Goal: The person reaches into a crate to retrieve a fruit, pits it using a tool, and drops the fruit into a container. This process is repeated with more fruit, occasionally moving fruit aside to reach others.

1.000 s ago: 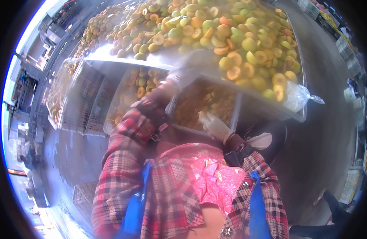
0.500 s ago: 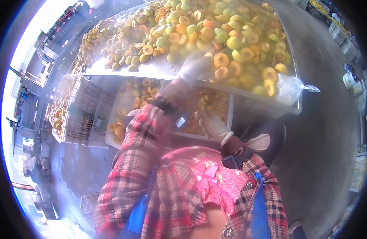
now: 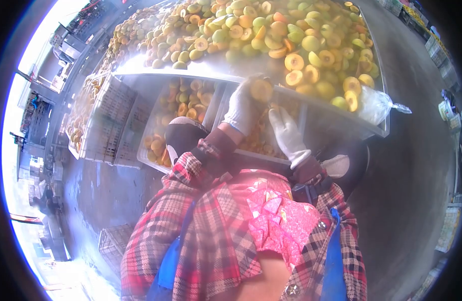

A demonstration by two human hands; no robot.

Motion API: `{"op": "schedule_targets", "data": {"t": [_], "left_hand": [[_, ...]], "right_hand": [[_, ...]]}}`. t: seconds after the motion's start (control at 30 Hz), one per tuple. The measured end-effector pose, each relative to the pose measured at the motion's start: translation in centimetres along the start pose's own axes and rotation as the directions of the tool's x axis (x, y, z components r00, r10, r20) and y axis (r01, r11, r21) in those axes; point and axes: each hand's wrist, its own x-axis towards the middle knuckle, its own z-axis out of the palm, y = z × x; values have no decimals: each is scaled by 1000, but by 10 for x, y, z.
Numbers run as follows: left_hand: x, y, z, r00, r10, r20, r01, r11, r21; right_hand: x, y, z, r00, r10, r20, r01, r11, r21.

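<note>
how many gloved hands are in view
2: the left hand, holding a halved fruit, and the right hand, just beside it over the crate. Any in the background are too small to make out.

Over there, at eleven o'clock from the person's left hand (image 3: 242, 105), the surface (image 3: 216, 67) leaves a bare strip to pass over; heaped fruit (image 3: 311, 43) blocks one o'clock, a plastic bag (image 3: 375, 106) three.

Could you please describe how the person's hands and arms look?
The left hand and right hand wear whitish gloves. The arms have long plaid sleeves in red, black and pale tones, with plain dark reddish-brown cuffs.
</note>
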Motion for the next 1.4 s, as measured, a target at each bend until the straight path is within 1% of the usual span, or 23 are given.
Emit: {"op": "schedule_targets", "data": {"t": [0.03,0.13,0.17,0.23,0.4,0.53,0.57,0.6,0.63,0.7,0.73,0.77,0.8,0.83,0.87,0.9,0.93,0.97,1.1,1.17,1.2,1.27,1.4], "left_hand": [[-4,1,3,1000,-10,6,10,1000,17],[-13,1,14,999,-42,7,42,999,18],[-16,2,17,998,-63,-1,63,998,3],[-21,2,23,998,-62,12,62,998,15],[-18,-6,19,998,-24,52,20,997,78],[-17,-12,14,999,15,-28,-12,993,120],[-18,-14,14,997,43,-65,-34,990,134],[-20,-15,13,997,43,-65,-34,990,135],[-26,-14,18,997,62,-46,-54,986,156],[-26,-19,14,996,80,-26,-74,981,177],[-24,-23,8,966,251,63,-254,873,416],[-21,-26,3,903,384,192,-417,677,607],[-20,-29,-3,903,385,193,-418,676,607],[-24,-27,4,888,417,195,-435,619,654],[-27,-25,8,872,447,198,-446,560,699],[-25,-22,8,873,447,197,-445,560,699],[-23,-16,8,942,333,30,-281,741,610],[-22,-12,8,976,183,-117,-107,875,472],[-25,-6,13,980,128,-152,-59,917,395],[-25,-8,14,973,228,-31,-182,843,507],[-23,-8,14,973,231,-30,-184,843,506],[-22,-8,19,975,129,-180,-81,965,251],[-27,-10,25,979,103,-175,-66,976,209]], "right_hand": [[-1,-9,-1,997,73,3,-73,997,7],[0,-18,-3,993,120,20,-119,993,-18],[1,-17,-2,993,117,17,-117,993,-17],[1,-17,-1,998,55,-25,-56,998,-32],[1,-17,-2,996,80,-27,-82,991,-106],[2,-9,1,995,93,26,-89,987,-131],[2,-5,2,995,92,27,-87,988,-131],[1,-1,4,998,53,40,-49,995,-85],[0,-1,5,999,13,51,-11,999,-40],[-3,-3,6,999,-5,51,6,1000,-18],[-3,-5,6,998,-24,51,23,1000,3],[-4,1,8,998,-24,51,24,1000,3],[-4,12,11,995,-86,52,87,996,-11],[-4,11,12,988,-147,52,148,989,-26],[-3,10,12,988,-147,52,148,989,-25],[-4,8,10,996,-33,84,35,999,-22],[-4,4,10,990,81,116,-79,997,-22],[-5,3,10,990,81,119,-79,997,-23],[-4,0,12,994,46,96,-43,998,-35],[-5,-5,13,996,23,84,-19,999,-47],[-7,-9,13,998,26,53,-23,998,-57],[-6,-11,13,999,25,24,-23,997,-68],[-4,-6,13,999,27,24,-26,998,-54]]}}
